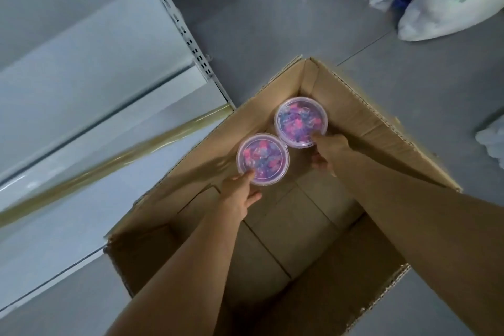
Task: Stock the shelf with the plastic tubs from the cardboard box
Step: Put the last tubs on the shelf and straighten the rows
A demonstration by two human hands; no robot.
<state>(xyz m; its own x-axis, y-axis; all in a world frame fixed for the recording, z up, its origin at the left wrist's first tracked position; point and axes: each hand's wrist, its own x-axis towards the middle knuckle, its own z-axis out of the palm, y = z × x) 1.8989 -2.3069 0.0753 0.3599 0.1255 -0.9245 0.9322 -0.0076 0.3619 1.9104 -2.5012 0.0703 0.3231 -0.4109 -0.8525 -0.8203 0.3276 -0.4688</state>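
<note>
Inside the box (pixel 368 123), the left hand (pixel 240 194) gripped one tub (pixel 263 159); the right hand (pixel 327 150) gripped another tub (pixel 300 122) in the far corner. The tubs touched, and bare box floor lay nearer.

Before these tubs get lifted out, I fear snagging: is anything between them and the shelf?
Only the cardboard box's left wall stands between both tubs and the shelf. Nothing else visible.
</note>
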